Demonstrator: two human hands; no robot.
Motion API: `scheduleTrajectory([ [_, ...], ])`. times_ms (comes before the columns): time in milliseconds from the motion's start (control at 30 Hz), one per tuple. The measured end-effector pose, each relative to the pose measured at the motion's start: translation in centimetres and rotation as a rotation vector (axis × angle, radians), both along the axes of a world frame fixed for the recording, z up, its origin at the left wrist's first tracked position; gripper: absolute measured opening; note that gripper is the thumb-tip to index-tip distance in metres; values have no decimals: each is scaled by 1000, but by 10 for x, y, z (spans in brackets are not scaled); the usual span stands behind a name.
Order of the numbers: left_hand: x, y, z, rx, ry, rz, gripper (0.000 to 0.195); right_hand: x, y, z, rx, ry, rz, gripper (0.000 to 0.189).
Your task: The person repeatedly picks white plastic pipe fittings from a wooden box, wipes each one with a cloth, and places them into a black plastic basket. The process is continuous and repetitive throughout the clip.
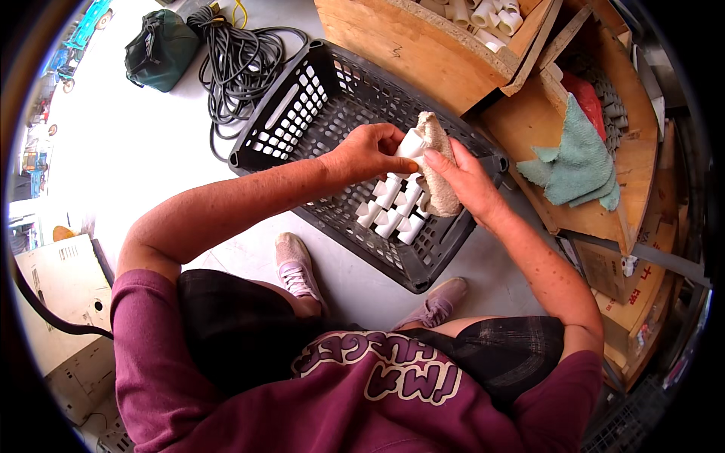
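Over a black plastic crate [351, 85], my left hand [371, 150] grips a white plastic pipe fitting [412, 145] between thumb and fingers. A beige terry cloth [442, 187] is held in my right hand [467, 175], whose thumb presses at the fitting's edge. The cloth lies against the fitting's right side. Below the hands, several white pipe fittings [389, 221] sit close together in rows on the crate's bottom; the cloth and hands hide some of them.
A wooden bin [419, 51] of white fittings stands beyond the crate. At right, a green cloth [583, 158] hangs over a wooden tray [634, 187] with grey fittings and red plastic. Coiled black cable [243, 62] and a dark green bag [161, 51] lie at upper left.
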State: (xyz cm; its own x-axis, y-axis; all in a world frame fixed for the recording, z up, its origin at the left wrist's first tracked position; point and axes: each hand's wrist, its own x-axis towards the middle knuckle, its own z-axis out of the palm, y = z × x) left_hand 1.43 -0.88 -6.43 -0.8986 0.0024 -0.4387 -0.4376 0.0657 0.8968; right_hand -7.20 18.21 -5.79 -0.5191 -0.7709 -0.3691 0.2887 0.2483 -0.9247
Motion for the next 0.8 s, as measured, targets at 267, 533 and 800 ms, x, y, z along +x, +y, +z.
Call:
scheduleTrajectory([
  [267, -1, 1, 8, -408, 434, -60, 44, -9, 4, 5, -112, -552, -42, 46],
  [533, -7, 4, 10, -388, 510, -23, 45, -12, 0, 7, -147, -513, -148, 45],
  [800, -1, -2, 7, 397, -77, 11, 42, -6, -2, 0, -122, 90, -219, 42],
])
